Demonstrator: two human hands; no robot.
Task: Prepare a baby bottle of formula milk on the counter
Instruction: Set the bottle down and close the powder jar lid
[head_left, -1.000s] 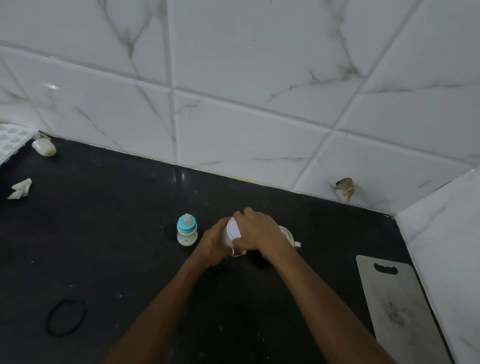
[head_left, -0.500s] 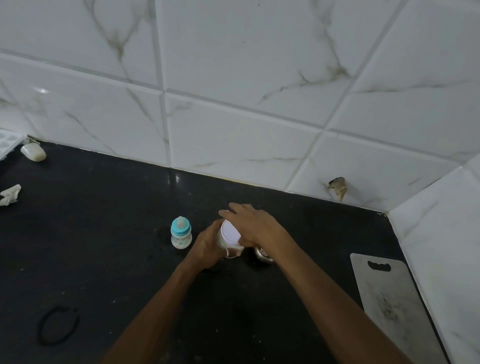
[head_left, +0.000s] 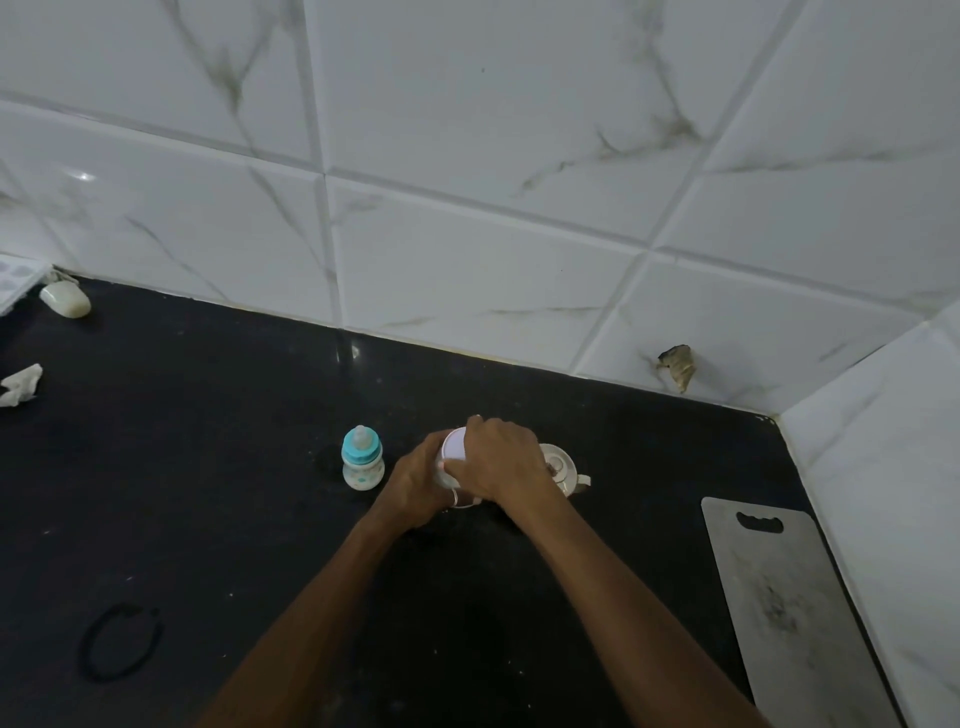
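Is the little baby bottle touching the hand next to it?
Apart. The head view shows a strip of black counter between the baby bottle and the left hand, which grips a white container.

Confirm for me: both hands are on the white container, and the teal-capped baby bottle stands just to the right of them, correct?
Not quite. Both the left hand and the right hand are on the white container, but the head view shows the teal-capped baby bottle standing just to the left of them, not the right. What sits on their right is a small white cup.
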